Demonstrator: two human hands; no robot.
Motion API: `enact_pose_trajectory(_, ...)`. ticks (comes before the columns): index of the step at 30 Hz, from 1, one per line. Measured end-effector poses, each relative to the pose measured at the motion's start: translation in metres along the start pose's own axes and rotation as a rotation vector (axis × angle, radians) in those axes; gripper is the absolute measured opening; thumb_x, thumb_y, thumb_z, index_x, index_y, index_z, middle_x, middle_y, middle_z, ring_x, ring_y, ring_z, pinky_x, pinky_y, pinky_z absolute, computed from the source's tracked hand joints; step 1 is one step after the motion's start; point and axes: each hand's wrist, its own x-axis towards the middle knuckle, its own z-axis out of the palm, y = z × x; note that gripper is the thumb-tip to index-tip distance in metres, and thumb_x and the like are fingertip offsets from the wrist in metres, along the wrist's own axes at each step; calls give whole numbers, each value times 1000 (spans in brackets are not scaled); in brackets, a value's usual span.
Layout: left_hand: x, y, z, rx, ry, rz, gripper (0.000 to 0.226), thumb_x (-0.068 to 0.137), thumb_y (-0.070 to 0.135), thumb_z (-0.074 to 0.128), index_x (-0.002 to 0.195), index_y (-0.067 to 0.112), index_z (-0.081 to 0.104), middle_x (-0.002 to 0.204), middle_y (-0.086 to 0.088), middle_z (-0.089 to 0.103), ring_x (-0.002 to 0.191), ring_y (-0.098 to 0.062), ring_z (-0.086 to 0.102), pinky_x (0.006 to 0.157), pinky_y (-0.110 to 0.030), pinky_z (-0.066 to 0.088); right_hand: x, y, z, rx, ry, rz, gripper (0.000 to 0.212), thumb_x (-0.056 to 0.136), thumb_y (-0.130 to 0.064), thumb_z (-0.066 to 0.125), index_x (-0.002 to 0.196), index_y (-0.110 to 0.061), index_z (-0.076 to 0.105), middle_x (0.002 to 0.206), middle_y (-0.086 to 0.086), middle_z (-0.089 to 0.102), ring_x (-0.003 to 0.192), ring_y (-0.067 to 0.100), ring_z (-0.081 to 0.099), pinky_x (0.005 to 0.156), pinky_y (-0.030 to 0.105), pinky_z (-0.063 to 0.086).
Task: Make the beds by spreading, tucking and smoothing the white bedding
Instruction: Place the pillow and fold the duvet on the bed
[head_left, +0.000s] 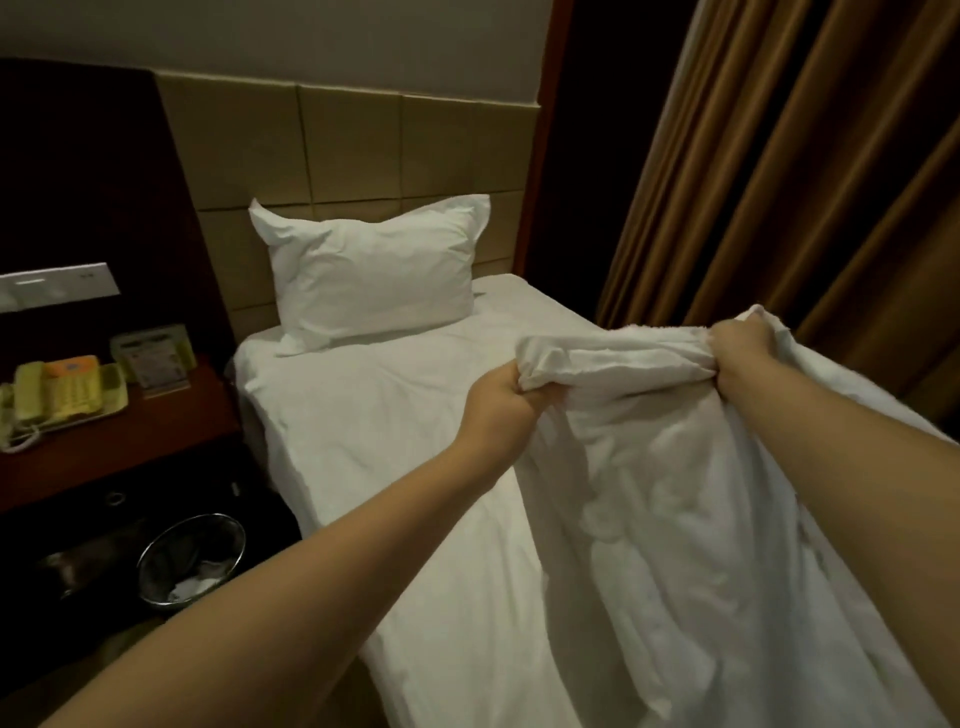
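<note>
- Plainly, the white duvet (675, 493) lies bunched in one long ridge. Its long axis runs from the foot of the bed up toward the pillow (374, 275).
- The left hand (496, 397) has its fingers (522, 387) clamped on a gathered corner of the duvet's top edge.
- The right hand (737, 351) is curled tight round the same edge, farther from the pillow, on the curtain (810, 171) side.
- The held edge is stretched between the two fists and stops short of the pillow. Bare sheet (363, 415) lies between them.
- The left hand is nearer the pillow, so it likely leads the pull.
- The coming move looks like drawing the edge toward the pillow, then spreading it sideways over the uncovered sheet.
- Left of the pillow, a phone (57, 395) sits on a bedside surface (171, 415).
</note>
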Motion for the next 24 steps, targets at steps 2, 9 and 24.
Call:
enact_pose_trajectory(2, 43, 4, -36, -28, 110, 13, 9, 90, 13, 62, 87, 22, 65, 77, 12, 63, 71, -2, 58, 61, -10, 47, -4, -41, 55, -67, -33, -76, 62, 93, -10, 41, 150, -29, 25, 142, 7, 44, 121, 27, 47, 102, 37, 41)
enact_pose_trajectory(9, 165, -6, -150, 6, 281, 112, 12, 89, 20, 64, 80, 28, 62, 77, 13, 62, 72, -2, 56, 67, -16, 46, 24, -94, 221, -196, -157, -189, 54, 98, -9, 42, 150, -13, 27, 141, 12, 43, 120, 26, 48, 75, 27, 38)
enact_pose_trajectory(24, 434, -128, -359, -101, 408, -158, 5, 88, 21, 65, 84, 22, 63, 84, 2, 65, 86, -17, 62, 82, -30, 51, 92, -118, 577, -1, -361, 4, 21, 95, -8, 42, 97, -26, 50, 95, 1, 53, 92, 22, 50, 65, 16, 46)
